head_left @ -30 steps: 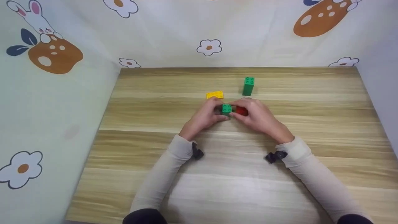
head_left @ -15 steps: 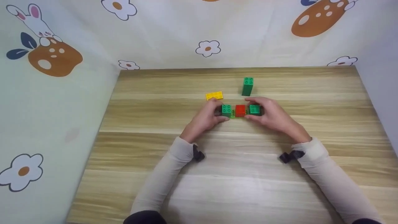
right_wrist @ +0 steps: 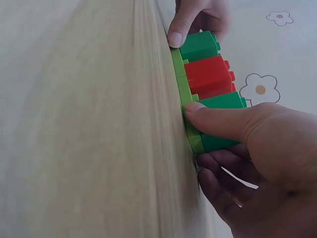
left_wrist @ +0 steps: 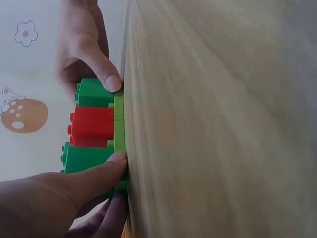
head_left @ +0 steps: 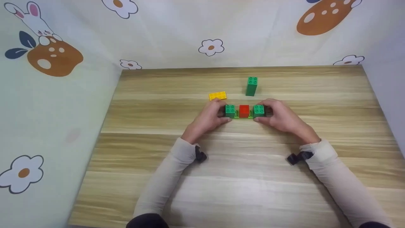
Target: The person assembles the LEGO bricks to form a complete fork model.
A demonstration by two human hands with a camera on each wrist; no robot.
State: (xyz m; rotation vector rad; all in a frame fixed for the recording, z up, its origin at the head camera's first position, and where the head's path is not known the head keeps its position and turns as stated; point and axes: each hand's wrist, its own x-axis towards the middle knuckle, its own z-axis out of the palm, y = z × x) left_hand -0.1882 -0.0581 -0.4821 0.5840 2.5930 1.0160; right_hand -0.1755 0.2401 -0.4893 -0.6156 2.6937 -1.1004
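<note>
A row of toy building bricks stands on a light green base on the table: a left green brick, a red brick in the middle and a right green brick. Narrow gaps with bare studs separate them. My left hand grips the left end, its thumb on the base's near side and fingers behind. At the right end my right hand holds on the same way, thumb low against the base, as the right wrist view shows. The far fingers are partly hidden by the bricks.
Behind the left hand lies a flat yellow brick, close to its fingers. A tall green brick stack stands upright behind the row, near the right hand. The wooden table ends at a patterned cloth wall.
My right hand has moved right, from beside the left green brick to the row's right end, uncovering the red and right green bricks. The left hand has stayed at the left end.
</note>
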